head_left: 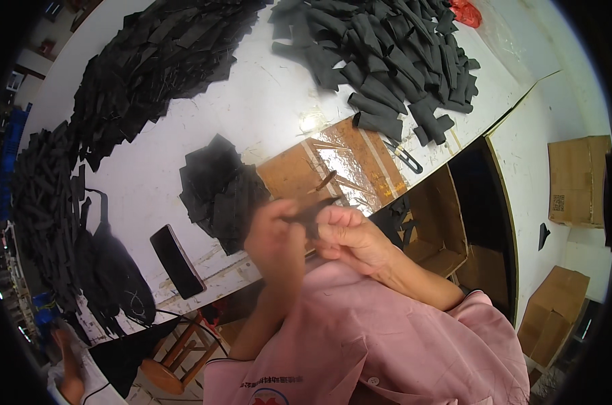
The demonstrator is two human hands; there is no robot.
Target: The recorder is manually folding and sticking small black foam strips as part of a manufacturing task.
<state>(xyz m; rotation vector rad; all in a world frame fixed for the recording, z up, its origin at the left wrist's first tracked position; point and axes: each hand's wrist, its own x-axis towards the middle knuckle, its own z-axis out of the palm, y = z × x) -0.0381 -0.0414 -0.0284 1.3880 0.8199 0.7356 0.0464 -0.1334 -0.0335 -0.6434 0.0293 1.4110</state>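
Both hands meet in front of my chest, over the near edge of the white table. A small black fabric piece [309, 217] spans the gap between them. My right hand [353, 236] is closed, thumb and fingers pinching the piece. My left hand [275, 233] is blurred by motion, its fingers curled at the other end of the same piece. Just beyond lies a brown board [286, 169] with clear tape over it, and on it a slim tool with a brown handle [326, 181]. Left of the board is a stack of black fabric pieces [215, 189].
Large heaps of black flat pieces [164, 61] and black fabric tubes [394, 61] cover the far table. Thread snips [406, 158] lie right of the board, a phone [177, 262] at left. An open carton [434, 223] stands below the edge. Another person's arm [68, 364] shows lower left, near a stool [167, 374].
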